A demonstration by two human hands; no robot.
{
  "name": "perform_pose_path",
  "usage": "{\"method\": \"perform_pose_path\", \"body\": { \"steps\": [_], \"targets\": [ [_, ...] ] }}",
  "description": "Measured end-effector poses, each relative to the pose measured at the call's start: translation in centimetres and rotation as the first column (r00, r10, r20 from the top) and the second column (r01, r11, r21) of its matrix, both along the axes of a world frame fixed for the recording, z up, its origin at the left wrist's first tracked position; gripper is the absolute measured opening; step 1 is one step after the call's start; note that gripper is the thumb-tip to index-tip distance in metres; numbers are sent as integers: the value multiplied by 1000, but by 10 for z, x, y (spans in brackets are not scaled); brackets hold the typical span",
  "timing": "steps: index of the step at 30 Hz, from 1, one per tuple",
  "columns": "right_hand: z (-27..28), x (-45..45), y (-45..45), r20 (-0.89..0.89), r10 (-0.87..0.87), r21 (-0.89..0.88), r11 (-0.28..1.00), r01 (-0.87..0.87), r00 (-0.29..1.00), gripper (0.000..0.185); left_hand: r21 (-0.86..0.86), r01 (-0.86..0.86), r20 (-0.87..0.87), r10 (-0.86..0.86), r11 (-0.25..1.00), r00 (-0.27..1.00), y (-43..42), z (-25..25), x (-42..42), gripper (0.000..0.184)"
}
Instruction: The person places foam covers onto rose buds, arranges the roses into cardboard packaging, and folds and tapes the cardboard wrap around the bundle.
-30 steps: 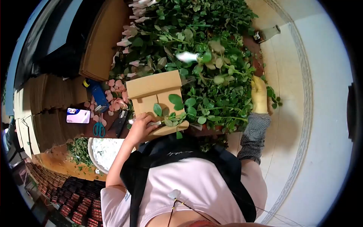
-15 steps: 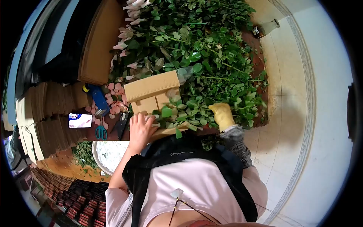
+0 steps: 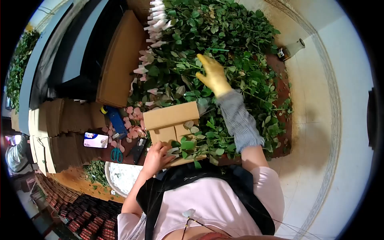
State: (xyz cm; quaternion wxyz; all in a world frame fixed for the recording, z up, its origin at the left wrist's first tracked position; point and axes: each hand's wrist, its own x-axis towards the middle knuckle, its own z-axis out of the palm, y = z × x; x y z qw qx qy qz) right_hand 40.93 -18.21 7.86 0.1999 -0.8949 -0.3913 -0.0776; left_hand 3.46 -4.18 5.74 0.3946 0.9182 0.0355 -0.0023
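Note:
My left hand (image 3: pixel 157 159), bare, rests at the lower left of a folded cardboard sheet (image 3: pixel 171 116), its fingers curled over a white-sleeved flower head (image 3: pixel 173 151). Leafy stems (image 3: pixel 216 140) run right from there across the cardboard's edge. In a yellow glove, my right hand (image 3: pixel 214 74) is raised over the big pile of green stems (image 3: pixel 240 52), thumb and fingers spread, nothing between them. Pale pink flower heads in white sleeves (image 3: pixel 158 18) line the pile's left side.
Left of the cardboard lie teal scissors (image 3: pixel 116 155), a phone (image 3: pixel 95 140), a blue tool (image 3: pixel 116 122), a black stapler-like tool (image 3: pixel 139 151) and pink petals (image 3: pixel 136 120). Cardboard stacks (image 3: pixel 60 132) stand further left. A white-filled basin (image 3: pixel 124 178) sits below; a glass bottle (image 3: pixel 292 50) is at right.
My right hand has moved from the pile's right edge, past the stems near the cardboard, up over the pile. More stems lie at the cardboard by my left hand. The view has shifted.

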Motion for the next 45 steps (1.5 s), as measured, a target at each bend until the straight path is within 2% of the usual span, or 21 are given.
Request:
{"method": "perform_pose_path", "body": {
  "steps": [1, 3, 5, 7, 9, 13, 14, 15, 17, 19, 21, 23, 25, 26, 29, 31, 35, 37, 41, 43, 45],
  "targets": [
    [-29, 16, 13, 136, -33, -105, 993, 47, 990, 44, 22, 13, 33, -14, 1000, 999, 1, 2, 1, 37],
    [-63, 52, 34, -60, -106, -472, 879, 65, 993, 19, 9, 18, -6, -17, 1000, 1000, 2, 1, 1, 37],
    [-31, 50, 30, 74, -105, -361, 924, 125, 992, 13, -77, -35, -77, 29, 996, 997, 0, 4, 1, 39],
    [14, 44, 12, 422, -172, -83, 970, 226, 890, 15, 20, -6, 8, 6, 1000, 1000, -1, 1, 2, 39],
    [79, 44, -13, 548, -161, -18, 979, 204, 821, 14, 26, 5, 23, -6, 1000, 1000, 0, 0, 2, 39],
    [77, 132, -61, 759, -171, -11, 961, 275, 628, 15, -7, -20, -21, 19, 1000, 1000, -2, -3, 1, 40],
    [77, 134, -64, 752, -241, -78, 892, 445, 613, 17, -52, -67, -78, 63, 996, 995, -4, -4, 1, 40],
    [71, 130, -65, 747, -256, -70, 888, 455, 614, 17, -41, -56, -81, 52, 998, 995, -4, -3, 0, 40],
    [48, 126, -57, 367, -409, -281, 808, 519, 836, 22, 4, -32, -6, 32, 999, 999, -3, -3, 2, 39],
    [-5, 116, -48, 0, -282, -150, 949, 278, 960, 24, -42, -72, -53, 69, 997, 996, -6, -9, -1, 39],
    [-49, 95, -30, -45, -272, -495, 842, 216, 961, 21, -16, -74, -72, 72, 997, 995, -6, -14, -3, 39],
    [-127, 107, -17, -4, -363, -584, 757, 292, 932, 18, -57, -85, -90, 79, 995, 993, -6, -17, -4, 39],
    [-95, 88, -9, 44, -379, -450, 818, 357, 924, 16, -47, -70, -66, 67, 996, 996, -8, -12, -2, 37],
    [-94, 83, -4, 17, -393, -260, 886, 383, 920, 14, -44, -81, -73, 78, 996, 994, -9, -11, -2, 36],
    [-35, 60, -5, 370, -289, 162, 956, 245, 883, 21, -87, -111, -119, 100, 990, 988, -11, -4, 0, 37],
    [-4, 52, -13, 481, -315, 88, 946, 313, 818, 24, -107, -112, -105, 101, 988, 989, -10, -8, -1, 38],
    [6, 62, -58, 280, -191, 82, 981, 175, 941, 29, -20, -77, -79, 75, 997, 994, -8, -11, -3, 39],
    [32, 47, -82, 467, -146, 196, 979, 59, 872, 34, -5, -67, -39, 66, 998, 997, -8, -13, -4, 39],
    [88, -7, -132, 427, -313, 141, 950, 280, 848, 29, 19, -61, -25, 61, 998, 998, -6, -7, -3, 39],
    [62, -5, -180, 279, -158, 41, 987, 152, 947, 36, 10, -40, -24, 40, 999, 999, -5, -2, -1, 39],
    [52, -31, -208, 138, -195, 138, 975, 176, 971, 38, -41, -61, -7, 61, 997, 998, -4, -12, -4, 41]
  ]
}}
